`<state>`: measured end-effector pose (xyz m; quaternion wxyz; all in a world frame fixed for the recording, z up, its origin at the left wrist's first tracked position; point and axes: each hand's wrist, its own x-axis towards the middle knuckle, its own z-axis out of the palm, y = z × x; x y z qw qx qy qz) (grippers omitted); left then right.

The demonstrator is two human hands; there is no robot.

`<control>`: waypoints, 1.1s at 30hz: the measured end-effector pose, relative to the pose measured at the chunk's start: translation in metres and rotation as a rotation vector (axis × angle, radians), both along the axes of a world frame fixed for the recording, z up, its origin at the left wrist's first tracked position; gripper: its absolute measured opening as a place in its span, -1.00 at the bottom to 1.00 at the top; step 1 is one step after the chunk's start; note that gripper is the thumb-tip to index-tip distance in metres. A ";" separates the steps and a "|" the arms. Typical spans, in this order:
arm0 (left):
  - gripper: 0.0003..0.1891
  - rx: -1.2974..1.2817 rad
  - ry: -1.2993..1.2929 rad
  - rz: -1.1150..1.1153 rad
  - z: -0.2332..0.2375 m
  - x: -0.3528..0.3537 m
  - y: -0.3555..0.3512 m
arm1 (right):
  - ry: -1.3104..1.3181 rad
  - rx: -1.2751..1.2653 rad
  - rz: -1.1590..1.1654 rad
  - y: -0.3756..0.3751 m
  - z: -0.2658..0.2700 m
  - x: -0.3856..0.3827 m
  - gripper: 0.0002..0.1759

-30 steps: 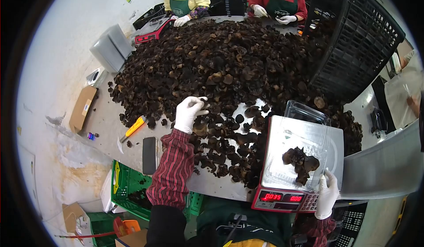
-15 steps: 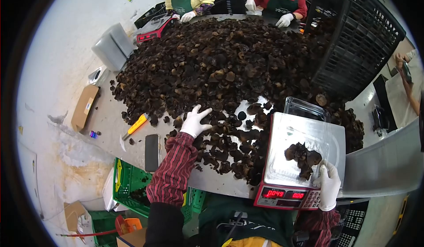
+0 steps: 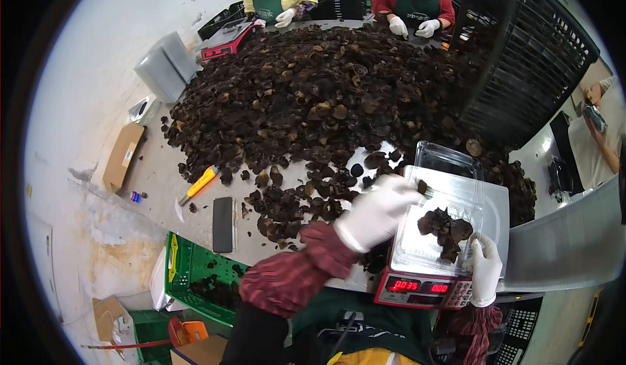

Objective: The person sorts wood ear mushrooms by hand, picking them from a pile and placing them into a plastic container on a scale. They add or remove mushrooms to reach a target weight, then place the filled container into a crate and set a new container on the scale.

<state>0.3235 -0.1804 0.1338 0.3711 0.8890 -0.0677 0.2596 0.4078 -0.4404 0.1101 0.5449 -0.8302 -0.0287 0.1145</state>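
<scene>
My left hand (image 3: 383,213), in a white glove and smeared by motion, reaches over the left edge of the scale (image 3: 499,202). A small dark wood ear mushroom (image 3: 422,187) shows at its fingertips. On the scale lies a clear plastic box (image 3: 424,255) with a clump of wood ear mushrooms (image 3: 445,231) in it. My right hand (image 3: 486,270), gloved too, pinches the box's right front corner. The red display (image 3: 417,285) reads about 0.035. Behind the box stands its clear raised lid or another clear tray (image 3: 450,156).
A large mushroom heap (image 3: 313,91) covers the table. Leftward lie a yellow utility knife (image 3: 201,182) and a phone (image 3: 223,225). A black crate (image 3: 531,58) leans at right; a green crate (image 3: 195,277) stands below. Two co-workers in green aprons (image 3: 268,6) work opposite; another person's hands show at right.
My left hand has moved right from the loose mushrooms to the box, bringing a piece. My right hand stays at the box corner. The display has dropped from 0.049 to about 0.035.
</scene>
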 end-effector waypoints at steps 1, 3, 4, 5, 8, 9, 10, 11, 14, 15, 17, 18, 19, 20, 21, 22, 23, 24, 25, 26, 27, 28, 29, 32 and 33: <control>-0.72 0.036 -0.006 -0.096 -0.001 0.008 -0.021 | -0.015 0.003 -0.001 0.000 -0.003 0.001 -0.70; -0.71 0.210 0.092 -0.213 -0.013 0.027 -0.056 | -0.032 0.007 0.001 0.001 -0.004 0.001 -0.70; -0.70 0.266 0.047 -0.231 -0.018 0.031 -0.067 | -0.040 -0.008 -0.008 0.002 -0.004 0.001 -0.70; -0.69 0.321 0.002 -0.249 -0.022 0.033 -0.073 | -0.049 -0.024 -0.016 0.002 -0.003 0.001 -0.70; -0.67 0.265 -0.099 -0.213 -0.012 0.031 -0.058 | -0.048 0.025 -0.015 -0.002 -0.011 0.006 -0.72; -0.66 0.180 -0.120 -0.192 -0.007 0.031 -0.046 | -0.047 0.025 -0.015 -0.004 -0.012 0.006 -0.72; -0.68 0.135 -0.233 -0.097 -0.013 0.027 -0.025 | -0.068 0.011 0.002 -0.006 -0.013 0.007 -0.71; -0.68 -0.153 0.048 0.000 -0.029 0.027 -0.003 | -0.087 -0.002 0.017 -0.008 -0.013 0.007 -0.71; -0.49 0.267 0.469 0.456 -0.045 -0.003 0.072 | -0.035 0.020 0.015 -0.006 -0.004 0.002 -0.70; -0.41 0.282 0.589 0.550 -0.067 -0.008 0.091 | 0.016 0.105 -0.008 -0.009 -0.011 0.004 -0.71; -0.31 0.316 0.780 0.527 -0.093 -0.016 0.110 | -0.225 -0.051 0.016 -0.008 -0.019 0.005 -0.72; -0.27 0.392 0.717 0.499 -0.113 -0.016 0.114 | -0.217 -0.063 0.003 -0.007 -0.019 0.005 -0.71; -0.28 0.442 0.740 0.466 -0.106 -0.014 0.104 | -0.210 -0.075 -0.008 -0.006 -0.019 0.004 -0.71; -0.31 0.468 0.727 0.438 -0.105 -0.011 0.096 | -0.166 -0.085 -0.019 -0.006 -0.021 0.004 -0.69; -0.35 0.494 0.713 0.410 -0.107 -0.008 0.089 | -0.198 -0.088 -0.011 -0.009 -0.030 0.007 -0.69; -0.40 0.450 0.627 0.345 -0.117 -0.007 0.088 | -0.255 -0.110 -0.005 -0.010 -0.036 0.008 -0.68; -0.45 0.405 0.536 0.279 -0.128 -0.006 0.092 | -0.316 -0.133 -0.002 -0.011 -0.037 0.007 -0.67; -0.52 0.320 0.498 0.222 -0.135 -0.005 0.095 | -0.391 -0.191 0.010 -0.010 -0.029 0.005 -0.65; -0.52 0.251 0.366 0.214 -0.150 -0.007 0.100 | -0.470 -0.252 0.016 -0.008 -0.020 0.003 -0.63; -0.56 0.225 0.208 0.213 -0.162 -0.007 0.106 | -0.481 -0.289 0.023 -0.007 -0.014 0.000 -0.62; -0.58 0.191 0.191 0.201 -0.155 -0.005 0.109 | -0.499 -0.327 0.021 -0.008 -0.008 -0.003 -0.61; -0.60 0.105 0.206 0.189 -0.157 -0.003 0.118 | -0.444 -0.318 0.044 -0.008 -0.001 -0.002 -0.62; -0.65 0.055 0.182 0.206 -0.150 -0.001 0.122 | -0.385 -0.305 0.069 -0.008 0.004 -0.002 -0.62; -0.63 -0.012 0.097 0.277 -0.092 0.005 0.101 | -0.596 -0.287 0.048 -0.009 -0.004 0.001 -0.64; -0.63 -0.029 0.106 0.271 -0.060 0.005 0.083 | -0.588 -0.320 0.057 -0.008 0.000 -0.001 -0.63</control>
